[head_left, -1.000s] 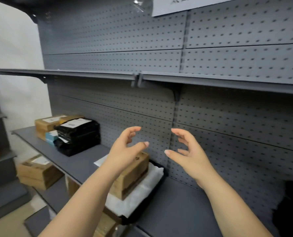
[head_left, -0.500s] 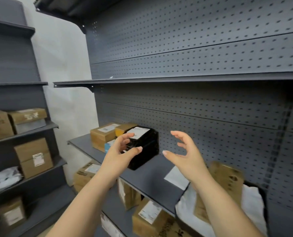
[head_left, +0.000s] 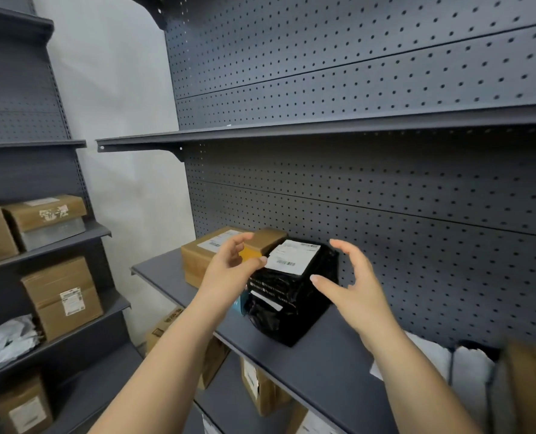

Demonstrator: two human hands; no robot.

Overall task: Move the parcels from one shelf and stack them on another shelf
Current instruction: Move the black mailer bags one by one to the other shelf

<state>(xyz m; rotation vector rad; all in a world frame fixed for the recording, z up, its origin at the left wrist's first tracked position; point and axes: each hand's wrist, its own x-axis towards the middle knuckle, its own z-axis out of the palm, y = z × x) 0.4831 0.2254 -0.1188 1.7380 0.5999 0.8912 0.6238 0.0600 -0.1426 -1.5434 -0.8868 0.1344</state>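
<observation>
Over the grey shelf [head_left: 323, 358], left hand [head_left: 229, 270] and right hand [head_left: 351, 292] hovered spread, empty, flanking the black parcel [head_left: 288, 311]; its slick wrap might slip.

Only 2 bare arms of the person show: the left forearm [head_left: 166, 355] and right forearm [head_left: 417, 380] are uncovered down to the lower edge of view. The left hand [head_left: 229, 270] and right hand [head_left: 351, 296] are bare too, slim-fingered, with short, rounded thumbnails [head_left: 314, 278].
</observation>
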